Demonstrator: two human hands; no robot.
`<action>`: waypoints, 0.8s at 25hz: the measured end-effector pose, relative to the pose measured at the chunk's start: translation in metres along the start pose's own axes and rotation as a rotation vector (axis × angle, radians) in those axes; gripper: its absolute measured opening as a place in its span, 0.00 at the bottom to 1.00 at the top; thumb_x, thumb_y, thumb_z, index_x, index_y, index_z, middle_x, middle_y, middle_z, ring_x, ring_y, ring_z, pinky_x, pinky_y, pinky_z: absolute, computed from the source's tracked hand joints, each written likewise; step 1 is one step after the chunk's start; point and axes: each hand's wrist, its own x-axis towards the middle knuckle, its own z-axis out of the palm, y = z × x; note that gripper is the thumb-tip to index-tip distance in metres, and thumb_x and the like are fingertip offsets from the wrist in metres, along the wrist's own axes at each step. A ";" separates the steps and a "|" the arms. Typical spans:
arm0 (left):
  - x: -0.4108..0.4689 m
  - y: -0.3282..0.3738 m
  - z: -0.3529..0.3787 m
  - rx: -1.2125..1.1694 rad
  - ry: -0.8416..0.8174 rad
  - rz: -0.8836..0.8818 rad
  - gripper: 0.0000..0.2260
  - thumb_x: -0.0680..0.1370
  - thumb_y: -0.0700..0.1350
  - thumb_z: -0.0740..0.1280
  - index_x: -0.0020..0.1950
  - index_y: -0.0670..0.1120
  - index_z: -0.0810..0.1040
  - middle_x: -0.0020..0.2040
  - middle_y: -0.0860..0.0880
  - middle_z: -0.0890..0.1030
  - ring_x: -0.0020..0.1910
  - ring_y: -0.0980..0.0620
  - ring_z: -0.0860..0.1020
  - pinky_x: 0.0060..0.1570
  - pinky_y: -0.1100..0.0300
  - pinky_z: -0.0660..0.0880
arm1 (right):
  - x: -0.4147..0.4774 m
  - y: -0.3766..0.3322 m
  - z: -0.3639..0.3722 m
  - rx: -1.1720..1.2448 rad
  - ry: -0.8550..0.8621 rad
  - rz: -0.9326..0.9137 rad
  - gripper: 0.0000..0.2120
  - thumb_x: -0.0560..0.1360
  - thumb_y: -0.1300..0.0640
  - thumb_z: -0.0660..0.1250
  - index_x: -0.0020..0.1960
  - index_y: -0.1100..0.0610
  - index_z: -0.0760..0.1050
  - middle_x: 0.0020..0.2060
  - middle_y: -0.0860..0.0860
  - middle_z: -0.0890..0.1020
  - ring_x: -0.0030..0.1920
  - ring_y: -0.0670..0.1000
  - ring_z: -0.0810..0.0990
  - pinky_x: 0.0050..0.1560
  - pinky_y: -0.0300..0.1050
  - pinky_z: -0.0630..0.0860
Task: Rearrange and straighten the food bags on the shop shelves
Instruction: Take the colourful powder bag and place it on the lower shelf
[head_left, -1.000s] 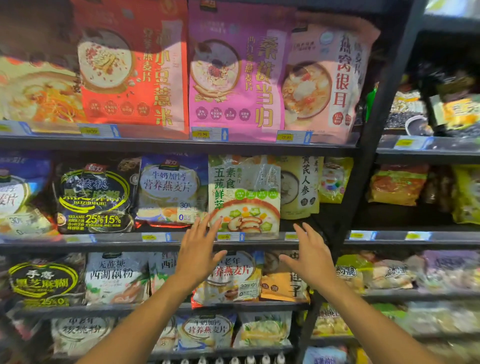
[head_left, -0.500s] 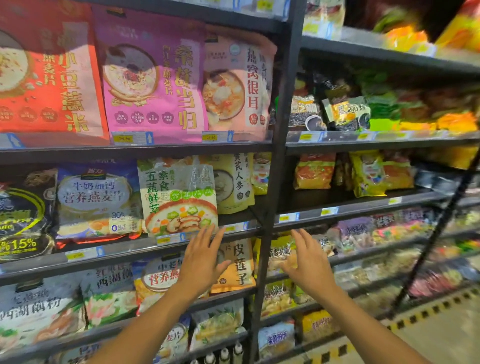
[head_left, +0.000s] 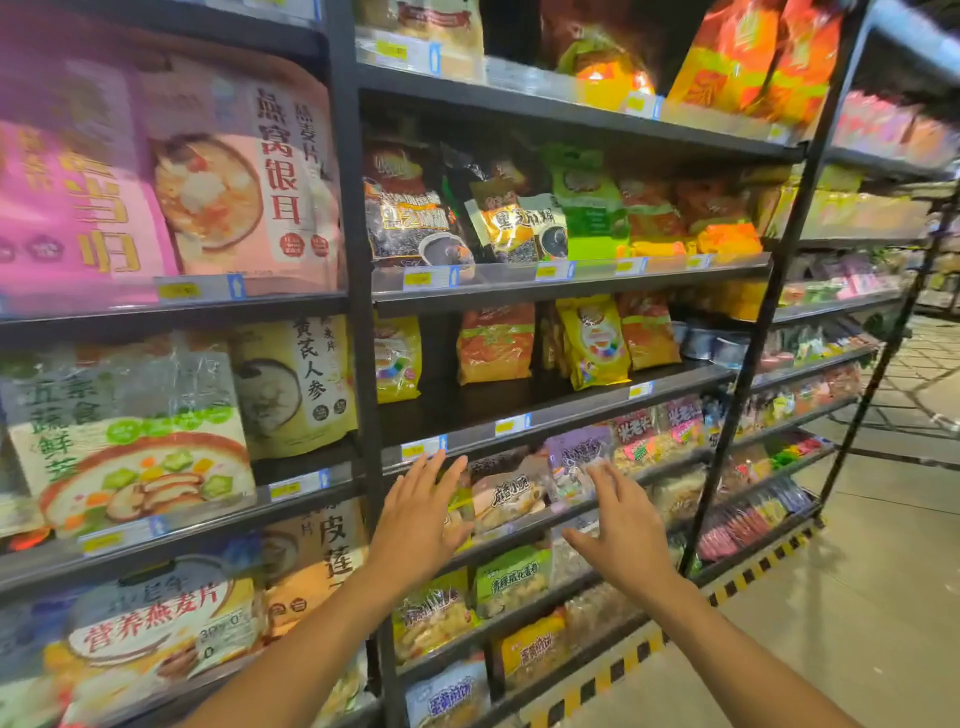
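My left hand and my right hand are both raised with fingers spread, holding nothing, in front of a low shelf of small snack bags. Between them stands a pale bag with a brown picture. A purple bag sits just above my right fingertips. On the shelf above, an orange bag and a yellow bag stand with dark bare shelf around them. Large cereal bags fill the left unit, such as a pink one and a vegetable one.
A black upright post divides the two shelf units. Another black post stands at the right. Yellow-and-black floor tape runs along the shelf base, beside a grey floor. More shelves of bags stretch away to the right.
The view has swung right, from the left unit of large cereal bags to the unit of small snack bags. Both hands moved right with it, still spread and holding nothing.
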 end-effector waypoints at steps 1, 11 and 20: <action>0.013 0.019 0.008 -0.009 0.005 0.011 0.37 0.81 0.64 0.62 0.84 0.57 0.47 0.85 0.51 0.47 0.84 0.47 0.45 0.81 0.46 0.50 | 0.005 0.022 -0.006 -0.004 -0.001 0.008 0.43 0.74 0.33 0.69 0.81 0.51 0.58 0.81 0.53 0.60 0.82 0.56 0.58 0.77 0.56 0.65; 0.129 0.123 0.062 0.010 -0.003 0.054 0.37 0.81 0.65 0.62 0.84 0.59 0.47 0.85 0.51 0.48 0.84 0.47 0.46 0.81 0.47 0.50 | 0.079 0.167 -0.034 -0.002 0.023 0.067 0.44 0.75 0.33 0.69 0.82 0.52 0.58 0.82 0.54 0.59 0.82 0.56 0.57 0.79 0.56 0.63; 0.260 0.116 0.119 -0.064 -0.025 0.039 0.37 0.81 0.65 0.61 0.84 0.59 0.45 0.85 0.53 0.45 0.84 0.49 0.43 0.81 0.45 0.49 | 0.193 0.221 0.002 0.044 0.020 0.089 0.43 0.75 0.32 0.67 0.83 0.49 0.55 0.82 0.52 0.59 0.82 0.55 0.57 0.78 0.57 0.63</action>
